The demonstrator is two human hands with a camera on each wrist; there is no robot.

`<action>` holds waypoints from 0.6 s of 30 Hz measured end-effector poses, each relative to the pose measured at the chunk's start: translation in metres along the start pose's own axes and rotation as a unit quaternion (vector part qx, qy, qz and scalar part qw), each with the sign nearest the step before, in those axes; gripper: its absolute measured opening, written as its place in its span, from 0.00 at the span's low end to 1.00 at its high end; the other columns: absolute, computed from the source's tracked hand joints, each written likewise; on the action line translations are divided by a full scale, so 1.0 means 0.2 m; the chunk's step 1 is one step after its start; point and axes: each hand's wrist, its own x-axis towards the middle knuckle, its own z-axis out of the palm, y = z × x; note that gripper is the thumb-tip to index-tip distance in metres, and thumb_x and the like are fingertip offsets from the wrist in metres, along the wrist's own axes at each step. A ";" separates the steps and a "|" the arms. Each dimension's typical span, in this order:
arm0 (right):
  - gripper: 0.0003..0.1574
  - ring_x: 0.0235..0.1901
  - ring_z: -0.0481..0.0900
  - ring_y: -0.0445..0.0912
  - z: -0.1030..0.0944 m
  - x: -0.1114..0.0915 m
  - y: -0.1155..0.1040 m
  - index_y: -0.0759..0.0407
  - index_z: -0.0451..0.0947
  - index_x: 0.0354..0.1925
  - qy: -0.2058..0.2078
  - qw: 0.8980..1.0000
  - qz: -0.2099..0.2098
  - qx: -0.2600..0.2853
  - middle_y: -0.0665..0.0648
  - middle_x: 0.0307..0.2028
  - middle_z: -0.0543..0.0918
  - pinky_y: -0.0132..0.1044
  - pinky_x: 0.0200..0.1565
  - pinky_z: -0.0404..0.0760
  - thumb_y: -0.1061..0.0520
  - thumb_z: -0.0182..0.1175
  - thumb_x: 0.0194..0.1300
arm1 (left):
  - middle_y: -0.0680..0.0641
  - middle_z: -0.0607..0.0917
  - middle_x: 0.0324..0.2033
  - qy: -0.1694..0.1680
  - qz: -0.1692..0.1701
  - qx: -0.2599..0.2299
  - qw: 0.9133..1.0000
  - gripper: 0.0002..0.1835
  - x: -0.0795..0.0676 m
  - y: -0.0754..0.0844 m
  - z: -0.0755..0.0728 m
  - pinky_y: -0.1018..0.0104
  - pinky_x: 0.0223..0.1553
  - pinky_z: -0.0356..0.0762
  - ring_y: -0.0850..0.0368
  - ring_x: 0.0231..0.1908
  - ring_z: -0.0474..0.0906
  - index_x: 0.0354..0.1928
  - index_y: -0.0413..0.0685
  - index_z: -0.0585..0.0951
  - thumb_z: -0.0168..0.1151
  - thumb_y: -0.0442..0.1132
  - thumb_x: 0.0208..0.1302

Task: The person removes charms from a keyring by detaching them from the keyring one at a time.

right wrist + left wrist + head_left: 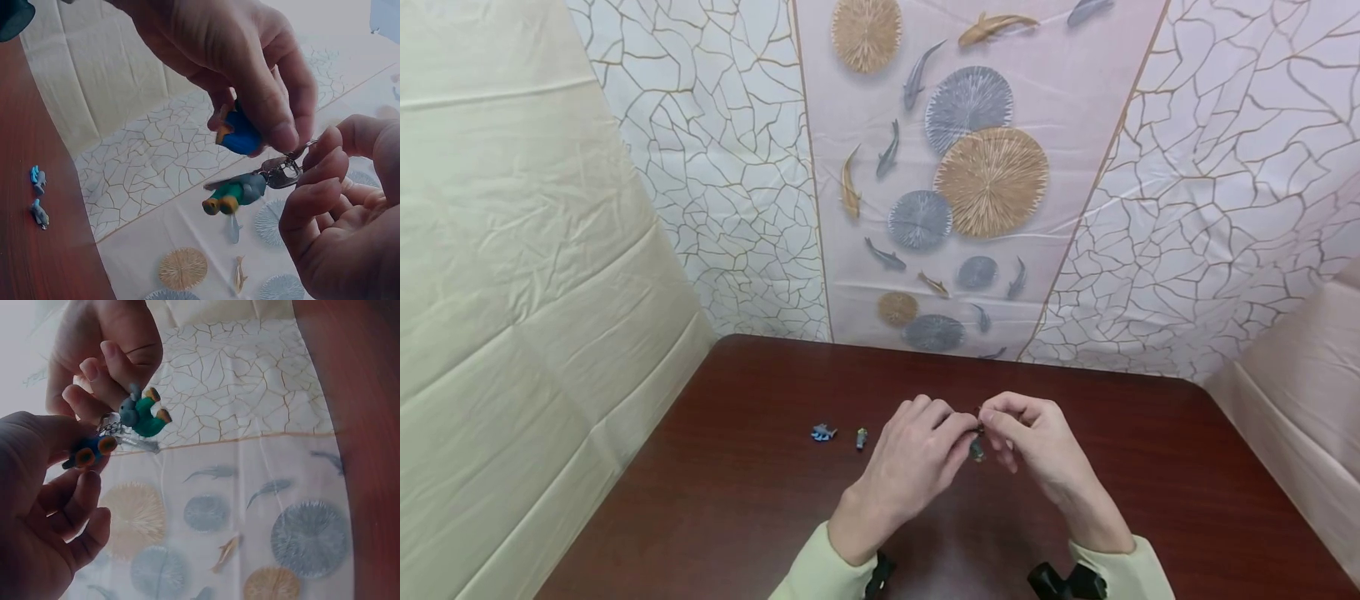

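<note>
Keychain (282, 175) above the worktop (737, 508), before the middle of its far edge, between the left hand (917, 443), its grip pinching the blue figure (242, 134), and the right hand (1043, 446). Green figure (236, 190) hangs between the hands; two loose figures (822, 432) lie toward the far left corner; the right grip pinches a small metal ring (302, 148).

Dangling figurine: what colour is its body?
Green; the dangling figurine shows best in the left wrist view.

We are somewhere screened off with fabric, home or studio we cannot tell: creased patterned cloth (970, 183) hangs beyond the fingers (957, 423), plain cream cloth (550, 275) to their left, a dark-red bench (752, 508) beneath.
</note>
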 end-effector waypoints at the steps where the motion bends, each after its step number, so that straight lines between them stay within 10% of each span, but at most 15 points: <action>1: 0.07 0.11 0.65 0.43 0.00 0.00 0.00 0.67 0.74 0.33 -0.002 1.000 0.000 0.007 0.50 0.15 0.72 0.45 0.11 0.58 0.63 0.53 0.66 | 0.58 0.78 0.30 0.007 0.001 -0.009 1.000 0.06 0.00 0.00 0.00 0.72 0.32 0.67 0.62 0.31 0.70 0.39 0.55 0.81 0.61 0.43 0.60; 13: 0.07 0.13 0.68 0.41 0.00 -0.01 -0.02 0.67 0.75 0.37 -0.024 0.999 -0.017 0.030 0.50 0.20 0.75 0.42 0.12 0.61 0.64 0.51 0.67 | 0.58 0.78 0.27 0.092 -0.012 -0.130 0.987 0.02 0.02 0.00 0.03 0.80 0.33 0.67 0.65 0.29 0.69 0.31 0.51 0.81 0.62 0.36 0.55; 18: 0.05 0.14 0.68 0.46 -0.01 -0.01 -0.03 0.69 0.75 0.37 -0.047 0.997 -0.044 -0.035 0.53 0.23 0.77 0.41 0.13 0.65 0.67 0.52 0.65 | 0.58 0.78 0.26 0.030 -0.111 -0.302 0.946 0.01 0.01 -0.02 -0.01 0.81 0.28 0.71 0.68 0.27 0.71 0.32 0.51 0.81 0.62 0.37 0.59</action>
